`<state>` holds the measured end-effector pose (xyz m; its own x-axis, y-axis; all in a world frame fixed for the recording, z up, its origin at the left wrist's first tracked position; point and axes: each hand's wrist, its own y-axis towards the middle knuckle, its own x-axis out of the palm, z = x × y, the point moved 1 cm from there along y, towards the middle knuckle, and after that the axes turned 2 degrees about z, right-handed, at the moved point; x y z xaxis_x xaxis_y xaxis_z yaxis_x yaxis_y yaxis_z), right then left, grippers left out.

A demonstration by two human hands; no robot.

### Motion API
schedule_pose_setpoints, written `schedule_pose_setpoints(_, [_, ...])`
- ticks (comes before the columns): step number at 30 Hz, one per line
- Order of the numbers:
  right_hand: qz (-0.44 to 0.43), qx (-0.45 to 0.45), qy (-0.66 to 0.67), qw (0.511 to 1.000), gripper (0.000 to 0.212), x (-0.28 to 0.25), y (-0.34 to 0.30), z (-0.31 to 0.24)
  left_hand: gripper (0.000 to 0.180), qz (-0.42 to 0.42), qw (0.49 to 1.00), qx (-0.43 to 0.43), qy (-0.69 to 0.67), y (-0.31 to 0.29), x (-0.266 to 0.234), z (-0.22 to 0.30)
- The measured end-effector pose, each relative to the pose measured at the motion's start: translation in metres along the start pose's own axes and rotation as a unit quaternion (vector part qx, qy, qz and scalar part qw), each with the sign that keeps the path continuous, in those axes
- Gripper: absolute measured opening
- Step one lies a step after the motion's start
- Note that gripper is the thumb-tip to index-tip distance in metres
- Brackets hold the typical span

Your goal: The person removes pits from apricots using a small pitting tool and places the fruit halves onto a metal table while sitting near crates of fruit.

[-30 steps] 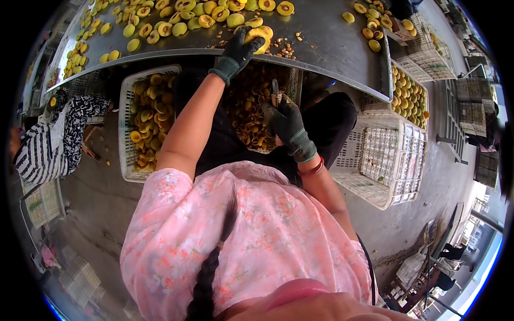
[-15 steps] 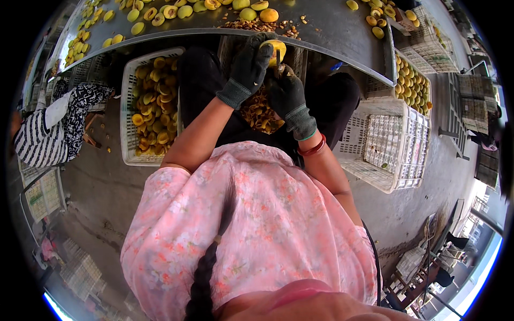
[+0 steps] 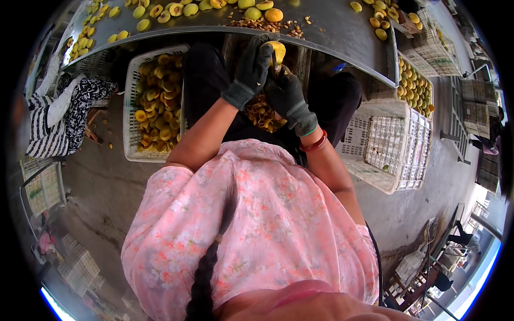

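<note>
In a dark knit work glove, my left hand (image 3: 250, 69) is closed around a yellow peach (image 3: 279, 50) near the table's front edge. My right hand (image 3: 287, 95), gloved the same way, grips a small dark tool with a narrow blade (image 3: 275, 68). The blade's upper end meets the lower side of the peach; its exact shape is hard to make out. Below my hands, between my knees, lies a heap of yellow-brown fruit scraps (image 3: 262, 113). On the metal table (image 3: 332, 40) just beyond sit a pile of brown pits (image 3: 251, 23) and several peaches, whole and halved (image 3: 176, 9).
A white crate (image 3: 128, 115) of peach halves stands left of my legs. At my right are a white crate lying on its side (image 3: 399, 155) and another crate of fruit (image 3: 415, 91). A person in striped clothing (image 3: 45, 131) sits at far left.
The peach has turned in my left hand and shows a plainer yellow side. The tool has shifted slightly against it. The whole view has moved a little.
</note>
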<state>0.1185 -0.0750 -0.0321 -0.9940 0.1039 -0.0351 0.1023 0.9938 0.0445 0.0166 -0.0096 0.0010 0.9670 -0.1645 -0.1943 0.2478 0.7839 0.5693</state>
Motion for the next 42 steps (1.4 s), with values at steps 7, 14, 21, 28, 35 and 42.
schedule_pose_setpoints(7, [0.078, -0.051, 0.016, 0.995, 0.009, 0.006, -0.004, -0.019, 0.035, 0.021, 0.996, -0.031, -0.082, 0.001, 0.006, 0.014])
schedule_pose_setpoints(14, [-0.008, -0.04, 0.004, 0.999, 0.008, -0.005, 0.0, -0.024, 0.035, -0.002, 0.999, 0.042, -0.008, 0.002, 0.001, 0.007])
schedule_pose_setpoints(21, [-0.051, 0.092, 0.115, 0.988, 0.007, -0.003, -0.004, -0.023, 0.033, -0.021, 1.0, -0.001, -0.02, -0.002, -0.005, 0.003])
schedule_pose_setpoints(28, [-0.107, 0.146, 0.243, 0.953, 0.007, -0.005, -0.006, -0.03, 0.034, -0.033, 0.997, 0.072, -0.013, -0.001, -0.006, -0.005])
schedule_pose_setpoints(35, [-0.179, 0.271, 0.331, 0.886, 0.005, -0.017, -0.012, -0.049, 0.036, -0.103, 0.987, -0.064, -0.106, -0.002, -0.009, -0.01])
schedule_pose_setpoints(42, [-0.118, 0.252, 0.265, 0.923, 0.007, -0.009, -0.01, -0.045, 0.036, -0.042, 0.967, -0.12, -0.222, 0.003, 0.002, 0.009])
